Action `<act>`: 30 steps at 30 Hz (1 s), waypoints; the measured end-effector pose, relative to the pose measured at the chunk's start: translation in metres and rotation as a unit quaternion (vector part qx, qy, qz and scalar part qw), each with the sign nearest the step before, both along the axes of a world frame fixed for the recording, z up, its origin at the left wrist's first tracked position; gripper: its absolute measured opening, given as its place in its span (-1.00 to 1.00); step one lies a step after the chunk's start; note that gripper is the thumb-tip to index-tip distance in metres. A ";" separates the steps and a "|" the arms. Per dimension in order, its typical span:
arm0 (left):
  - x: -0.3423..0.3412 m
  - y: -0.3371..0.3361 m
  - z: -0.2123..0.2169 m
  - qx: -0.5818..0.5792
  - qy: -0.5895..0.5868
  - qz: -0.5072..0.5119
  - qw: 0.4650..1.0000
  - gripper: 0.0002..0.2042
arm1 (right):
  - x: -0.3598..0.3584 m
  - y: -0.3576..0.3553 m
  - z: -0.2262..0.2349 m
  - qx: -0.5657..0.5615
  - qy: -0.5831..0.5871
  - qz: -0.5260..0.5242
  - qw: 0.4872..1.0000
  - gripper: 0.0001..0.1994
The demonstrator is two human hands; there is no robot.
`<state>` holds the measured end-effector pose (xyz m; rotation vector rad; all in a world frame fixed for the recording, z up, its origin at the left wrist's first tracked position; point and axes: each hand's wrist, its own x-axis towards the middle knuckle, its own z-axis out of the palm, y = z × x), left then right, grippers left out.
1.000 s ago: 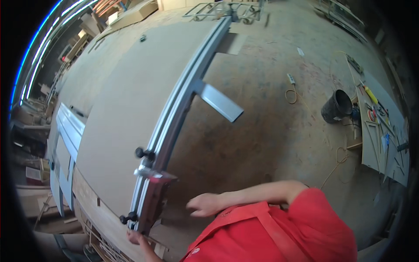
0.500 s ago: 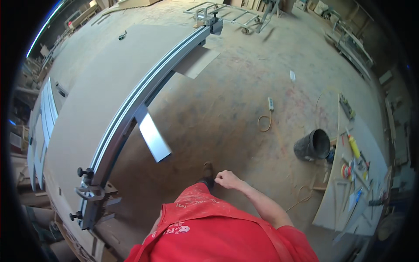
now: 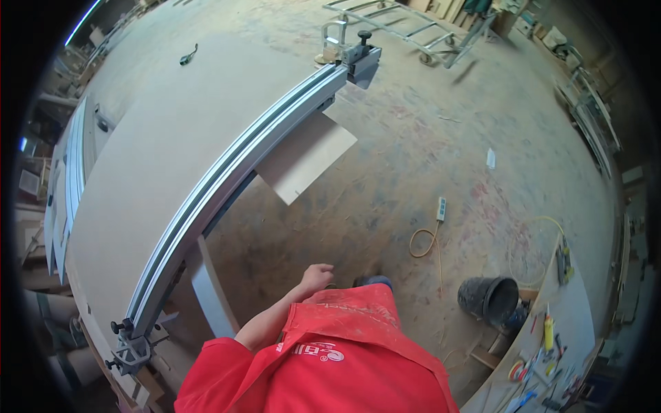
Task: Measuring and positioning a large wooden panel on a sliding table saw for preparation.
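My left hand [image 3: 318, 276] hangs in front of my red apron, above the floor, with its fingers partly stretched out and nothing visible in it. My right hand is out of view. To the left lies a large pale board [image 3: 172, 117], with a long aluminium guide rail [image 3: 227, 168] across it. A clamp with black knobs [image 3: 132, 344] sits at the rail's near end, and a metal fitting with a handle [image 3: 348, 49] at its far end. A pale panel piece [image 3: 308, 157] juts out from beneath the rail. Closer to me, a narrow strip [image 3: 208, 286] juts out too.
On the dusty floor to the right lie a power strip [image 3: 441, 208] and its yellow cord [image 3: 421, 253]. A black bucket [image 3: 482, 299] stands beside a low board [image 3: 575, 310] strewn with hand tools. Farther off is a wheeled metal frame [image 3: 406, 31].
My body has moved forward along the rail. My right hand has gone out of view, and my left hand has swung into view. The panel piece and the strip now appear nearer.
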<state>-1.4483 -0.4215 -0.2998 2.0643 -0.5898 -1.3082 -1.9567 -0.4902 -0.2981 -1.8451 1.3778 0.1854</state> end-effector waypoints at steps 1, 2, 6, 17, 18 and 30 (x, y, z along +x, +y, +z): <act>0.003 -0.031 0.008 0.005 0.002 0.014 1.000 -0.62 | 0.004 -0.034 -0.010 -0.009 -0.001 0.032 0.999 -0.82; 0.006 -0.060 0.015 -0.003 -0.018 0.008 1.000 -0.62 | 0.008 -0.070 -0.020 -0.019 -0.003 0.066 0.998 -0.82; 0.023 -0.154 0.027 -0.002 -0.054 0.015 0.998 -0.63 | 0.030 -0.231 -0.056 -0.061 -0.011 0.212 0.975 -0.83; 0.095 -0.398 0.137 -0.166 -0.069 0.286 0.941 -0.73 | 0.266 -0.730 0.046 0.113 -0.130 -0.211 0.962 -0.82; 0.107 -0.420 0.139 -0.179 -0.078 0.296 0.935 -0.73 | 0.289 -0.762 0.055 0.115 -0.121 -0.198 0.966 -0.82; 0.276 -0.660 0.190 -0.329 0.182 0.089 0.922 -0.67 | 0.356 -0.963 -0.099 0.100 0.029 0.257 0.961 -0.82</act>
